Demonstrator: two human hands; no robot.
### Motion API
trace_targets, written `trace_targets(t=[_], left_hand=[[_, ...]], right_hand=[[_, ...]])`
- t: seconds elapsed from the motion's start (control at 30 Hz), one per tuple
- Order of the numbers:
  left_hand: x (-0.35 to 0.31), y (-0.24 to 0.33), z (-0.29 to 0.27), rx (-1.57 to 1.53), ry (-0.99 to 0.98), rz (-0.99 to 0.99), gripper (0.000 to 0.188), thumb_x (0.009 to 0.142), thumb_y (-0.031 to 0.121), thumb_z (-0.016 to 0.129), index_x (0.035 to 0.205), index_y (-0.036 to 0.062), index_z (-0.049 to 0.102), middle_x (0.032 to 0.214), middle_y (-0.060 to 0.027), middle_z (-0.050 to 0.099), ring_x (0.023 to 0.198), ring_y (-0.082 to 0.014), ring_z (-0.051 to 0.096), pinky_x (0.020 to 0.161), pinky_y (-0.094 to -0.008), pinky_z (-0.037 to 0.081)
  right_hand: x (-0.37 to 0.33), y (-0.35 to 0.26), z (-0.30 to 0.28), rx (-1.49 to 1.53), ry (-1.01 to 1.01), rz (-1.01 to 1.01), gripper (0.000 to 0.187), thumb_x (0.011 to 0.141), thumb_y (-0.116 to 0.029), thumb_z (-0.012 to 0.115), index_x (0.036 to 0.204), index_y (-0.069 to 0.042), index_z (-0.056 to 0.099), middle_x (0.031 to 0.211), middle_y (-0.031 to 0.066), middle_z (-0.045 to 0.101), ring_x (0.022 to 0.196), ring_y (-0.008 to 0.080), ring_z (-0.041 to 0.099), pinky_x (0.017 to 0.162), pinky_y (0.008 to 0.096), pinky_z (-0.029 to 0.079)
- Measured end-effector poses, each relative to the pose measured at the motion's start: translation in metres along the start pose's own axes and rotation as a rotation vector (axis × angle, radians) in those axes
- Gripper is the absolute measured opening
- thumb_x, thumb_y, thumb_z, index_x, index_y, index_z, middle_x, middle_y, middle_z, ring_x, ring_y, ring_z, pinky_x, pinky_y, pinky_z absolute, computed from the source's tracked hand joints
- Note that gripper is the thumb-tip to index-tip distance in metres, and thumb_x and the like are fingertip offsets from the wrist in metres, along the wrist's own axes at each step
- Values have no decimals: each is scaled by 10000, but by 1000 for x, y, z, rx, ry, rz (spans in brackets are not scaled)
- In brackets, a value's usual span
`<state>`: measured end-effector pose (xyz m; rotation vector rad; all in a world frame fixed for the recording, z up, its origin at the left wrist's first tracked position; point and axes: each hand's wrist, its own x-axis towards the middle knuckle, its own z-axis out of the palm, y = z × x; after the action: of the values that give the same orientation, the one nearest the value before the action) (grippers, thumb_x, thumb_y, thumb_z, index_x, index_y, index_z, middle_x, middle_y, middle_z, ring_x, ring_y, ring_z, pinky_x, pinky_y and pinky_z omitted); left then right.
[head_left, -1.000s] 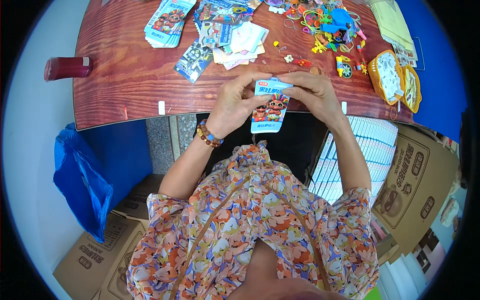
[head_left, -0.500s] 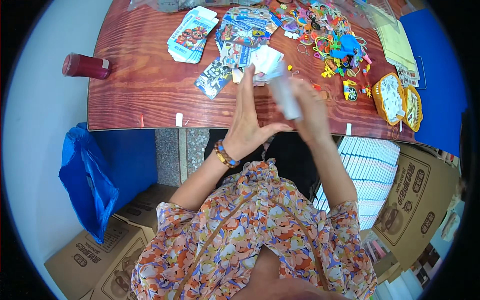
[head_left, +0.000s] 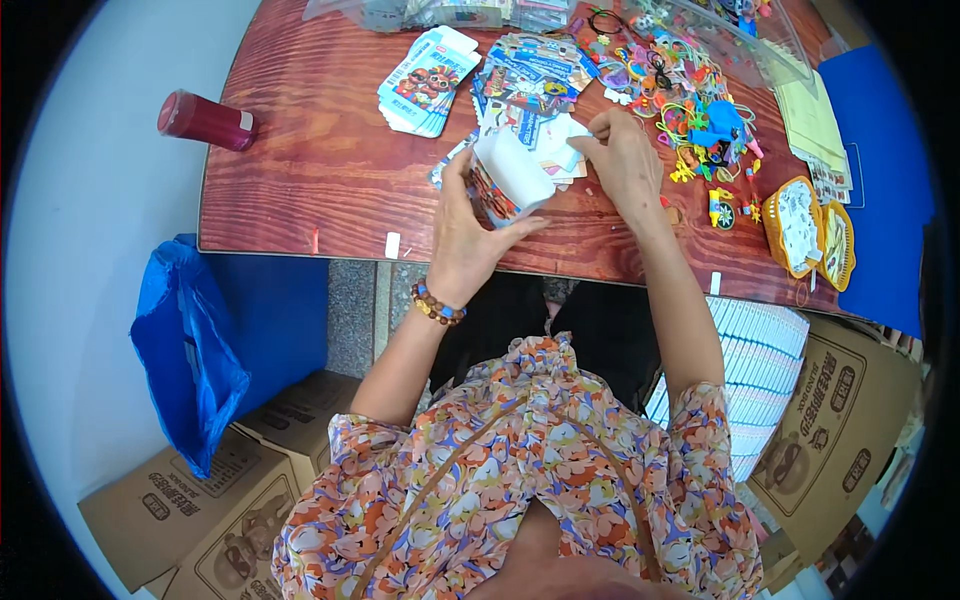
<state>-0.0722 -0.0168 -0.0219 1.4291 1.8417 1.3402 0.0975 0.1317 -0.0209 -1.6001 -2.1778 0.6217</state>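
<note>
A small printed carton (head_left: 515,175), its white side facing up, is gripped in my left hand (head_left: 462,228), with the thumb along its near side and the fingers on its left. My right hand (head_left: 627,165) reaches over the white cards (head_left: 558,138) just right of the carton, thumb and fingertips closed at their edge. Whether a card is between those fingertips I cannot make out. Beyond the carton lies a fanned pile of blue printed cards (head_left: 535,70). To its left sits a stack of flattened blue-and-white cartons (head_left: 430,80).
Several colourful small trinkets and bands (head_left: 690,100) spread over the far right of the table (head_left: 310,150). Yellow baskets (head_left: 775,215) with paper slips stand at the right edge. A red cylindrical bottle (head_left: 205,120) lies at the left. A blue bag (head_left: 185,350) hangs below.
The carton has turned in my left hand, which now holds it. My right hand has left it and moved to the white cards. The whole view has shifted slightly.
</note>
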Motion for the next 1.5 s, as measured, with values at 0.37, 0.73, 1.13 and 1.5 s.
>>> trace_targets(t=[0.37,0.73,1.13,1.5], left_hand=[[2,10,-4,161,53,67,879,618,239,928,1313,-3,446,1184,-187,521,1115,-350,518,940,-445,448],[12,19,4,224,-71,122,838,603,233,927,1280,12,485,1138,-173,537,1081,-363,538,932,-439,466],[13,26,17,282,-102,199,849,604,173,918,1303,23,461,1126,-191,523,1051,-395,547,880,-462,483],[14,37,17,348,-177,204,879,613,181,914,1342,15,452,1146,-193,529,1064,-389,549,891,-462,486]], right_hand=[[5,4,-4,16,-82,81,383,782,-330,804,966,-48,620,823,71,656,772,215,664,675,363,496],[-38,2,-104,710,179,-13,113,894,-34,683,996,0,648,743,3,628,581,23,519,502,196,398],[-51,-16,-99,579,115,-270,96,911,-29,677,1000,7,671,719,-39,606,597,-3,480,511,176,360],[-39,-31,-70,240,130,-424,98,893,-60,676,982,-21,682,746,43,657,610,133,587,568,272,465]])
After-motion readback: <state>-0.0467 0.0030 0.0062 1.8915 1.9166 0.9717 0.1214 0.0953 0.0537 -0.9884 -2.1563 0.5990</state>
